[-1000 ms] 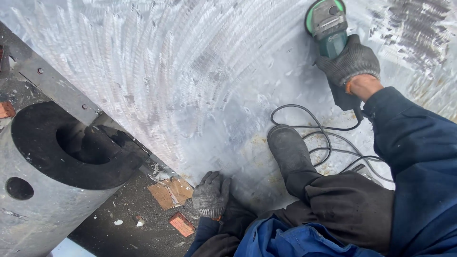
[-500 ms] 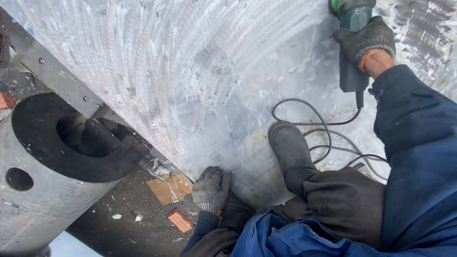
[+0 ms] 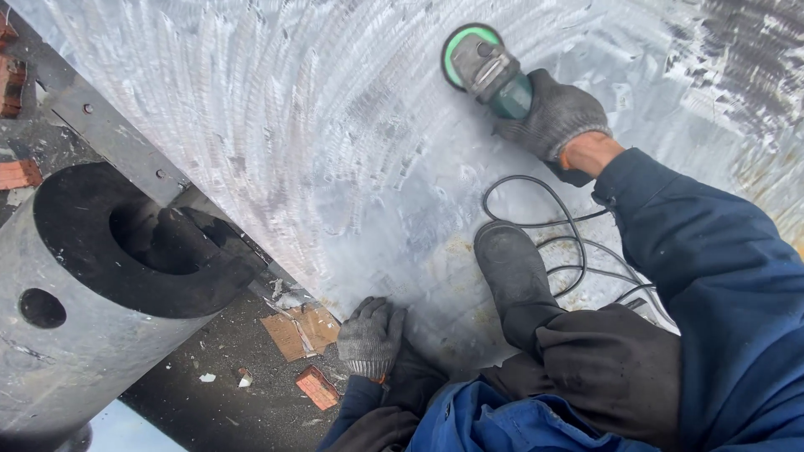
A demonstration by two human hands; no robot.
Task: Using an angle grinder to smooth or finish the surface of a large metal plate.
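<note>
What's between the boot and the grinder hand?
Head view: loops of black power cable on the ground metal plate, between the boot and the right hand.

1. A dark, gritty floor (image 3: 243,393) is lying at lower left, carrying brick fragments (image 3: 316,387) and a scrap of cardboard (image 3: 301,329).
2. A thick-walled grey metal cylinder (image 3: 100,285) is lying on its side there, its hollow bore facing upward.
3. Flat, even daylight is falling across the scene.
</note>
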